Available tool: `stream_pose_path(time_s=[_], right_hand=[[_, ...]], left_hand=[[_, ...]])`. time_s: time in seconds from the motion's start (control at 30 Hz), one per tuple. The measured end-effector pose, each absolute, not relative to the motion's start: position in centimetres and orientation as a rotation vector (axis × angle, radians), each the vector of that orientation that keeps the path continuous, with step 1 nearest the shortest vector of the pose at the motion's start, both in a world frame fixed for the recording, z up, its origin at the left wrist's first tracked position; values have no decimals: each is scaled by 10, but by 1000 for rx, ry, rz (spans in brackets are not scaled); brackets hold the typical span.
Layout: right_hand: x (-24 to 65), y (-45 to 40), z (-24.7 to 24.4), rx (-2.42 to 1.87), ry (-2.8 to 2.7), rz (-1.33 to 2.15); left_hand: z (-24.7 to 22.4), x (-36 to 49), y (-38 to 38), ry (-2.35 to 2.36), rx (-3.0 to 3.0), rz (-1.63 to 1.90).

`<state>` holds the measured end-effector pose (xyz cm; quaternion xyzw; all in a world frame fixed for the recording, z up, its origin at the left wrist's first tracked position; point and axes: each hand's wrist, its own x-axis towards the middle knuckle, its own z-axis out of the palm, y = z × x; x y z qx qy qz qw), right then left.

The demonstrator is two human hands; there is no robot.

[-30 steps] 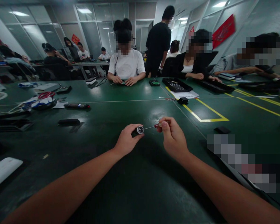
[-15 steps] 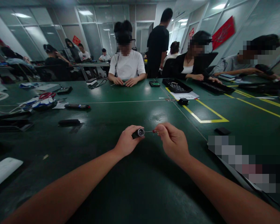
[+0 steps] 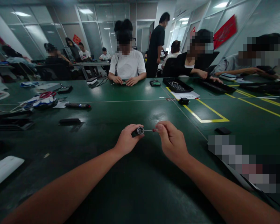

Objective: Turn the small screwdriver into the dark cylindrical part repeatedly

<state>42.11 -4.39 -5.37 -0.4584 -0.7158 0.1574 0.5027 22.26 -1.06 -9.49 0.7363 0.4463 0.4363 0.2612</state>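
Note:
My left hand [image 3: 128, 140] is closed round a small dark cylinder [image 3: 139, 130], whose round, pale-rimmed end faces me and to the right. In my right hand [image 3: 171, 138] is a thin screwdriver [image 3: 155, 130] with a reddish handle, pinched between thumb and fingers. Its slim metal shaft points left, and the tip meets the open end of the cylinder. How deep the tip sits inside I cannot tell. Both hands are held above the green table [image 3: 121, 193], and the fingers hide most of the cylinder's body.
A dark pen-like tool [image 3: 77, 106] and a black bar-shaped piece [image 3: 69, 121] lie at left, near gloves and cables. A small black block [image 3: 222, 130] lies at right. Parts trays [image 3: 177, 85] stand across the table, where several people sit working. A white object [image 3: 6, 171] lies at near left.
The cylinder and screwdriver have shifted slightly; the shaft now lies more level. In the background, the standing person in black has turned and moved a little.

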Motion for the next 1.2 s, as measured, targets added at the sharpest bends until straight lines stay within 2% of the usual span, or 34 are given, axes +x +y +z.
stream_pose_path(time_s=[0.3,0.47,0.57,0.67,0.7,0.8,1.0,1.2], right_hand=[[420,-43,-61,-1047,-1656,379],[416,-41,-65,-1063,-1569,499],[418,-28,-67,-1070,-1275,769],[424,-12,-68,-1021,-908,1279],[425,-9,-68,-1011,-825,1353],[427,-6,-68,-964,-776,1286],[423,-15,-67,-998,-1069,926],[423,-22,-64,-1077,-1300,746]], left_hand=[[-97,224,-10,1207,2009,1185],[-95,224,-10,1250,2022,1191],[-92,222,-10,1258,2124,1215],[-91,221,-7,1238,2274,1197],[-91,220,-6,1241,2293,1189],[-92,220,-4,1271,2271,1176],[-92,219,-8,1286,2259,1151],[-93,219,-8,1283,2258,1140]])
